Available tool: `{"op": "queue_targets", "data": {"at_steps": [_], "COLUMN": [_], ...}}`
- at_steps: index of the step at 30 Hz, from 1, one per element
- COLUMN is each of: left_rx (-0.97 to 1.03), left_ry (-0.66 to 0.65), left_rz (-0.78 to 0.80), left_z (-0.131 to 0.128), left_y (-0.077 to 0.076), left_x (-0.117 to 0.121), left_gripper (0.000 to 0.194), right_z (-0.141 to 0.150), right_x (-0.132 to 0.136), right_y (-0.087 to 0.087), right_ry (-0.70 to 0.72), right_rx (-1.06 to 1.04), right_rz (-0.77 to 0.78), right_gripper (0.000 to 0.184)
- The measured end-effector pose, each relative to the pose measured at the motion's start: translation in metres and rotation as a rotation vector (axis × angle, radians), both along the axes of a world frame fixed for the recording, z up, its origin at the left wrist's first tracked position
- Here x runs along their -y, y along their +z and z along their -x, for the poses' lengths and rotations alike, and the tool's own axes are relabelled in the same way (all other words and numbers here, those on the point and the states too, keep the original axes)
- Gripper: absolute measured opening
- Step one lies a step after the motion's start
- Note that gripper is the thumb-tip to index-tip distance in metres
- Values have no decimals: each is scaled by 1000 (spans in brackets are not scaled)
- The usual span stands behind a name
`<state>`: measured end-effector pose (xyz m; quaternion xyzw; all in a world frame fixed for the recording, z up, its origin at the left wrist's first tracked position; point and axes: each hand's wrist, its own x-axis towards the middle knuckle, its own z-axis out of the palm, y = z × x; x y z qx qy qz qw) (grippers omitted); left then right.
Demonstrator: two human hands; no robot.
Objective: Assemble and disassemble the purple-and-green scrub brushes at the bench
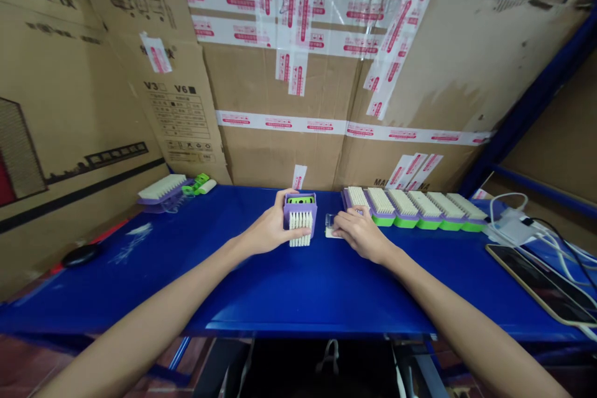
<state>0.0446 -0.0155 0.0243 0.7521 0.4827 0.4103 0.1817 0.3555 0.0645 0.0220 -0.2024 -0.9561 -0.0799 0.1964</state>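
My left hand (273, 224) is closed around a purple case (314, 205) with a green insert (301, 200) in its top end. The thumb lies across a cream bristle block (301, 221) on the case's near side. A short way to the right, my right hand (361, 233) bends its fingers over a small clear and cream piece (331, 228) on the blue table. Its fingertips hide part of that piece. Just behind this hand begins a row of several brushes (405, 204) with cream bristles facing up and purple and green bodies.
A cream-bristled purple piece (163, 189) and small green parts (201, 185) lie at the back left. A black oval object (80, 255) is on the left. A phone (543, 280) and white cables (557, 249) occupy the right end. Cardboard walls (280, 155) stand behind the blue table (298, 298).
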Motion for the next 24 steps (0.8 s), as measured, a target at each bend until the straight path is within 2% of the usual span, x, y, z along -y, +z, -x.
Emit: {"op": "queue_targets", "data": {"at_steps": [8, 17, 24], "left_rx": [1, 52, 120], "left_ry": [2, -27, -22], "left_rz": [17, -12, -9], "left_z": [2, 3, 1], "left_y": [-1, -3, -7], "left_x": [0, -3, -7], "left_gripper": [96, 96, 104], "right_z": [0, -1, -6], "right_x": [1, 3, 8], "right_y": [-7, -8, -4], "right_ry": [-74, -55, -45], "right_rx": [34, -20, -52], "right_rz": [-26, 27, 33], "right_gripper": [25, 25, 34]}}
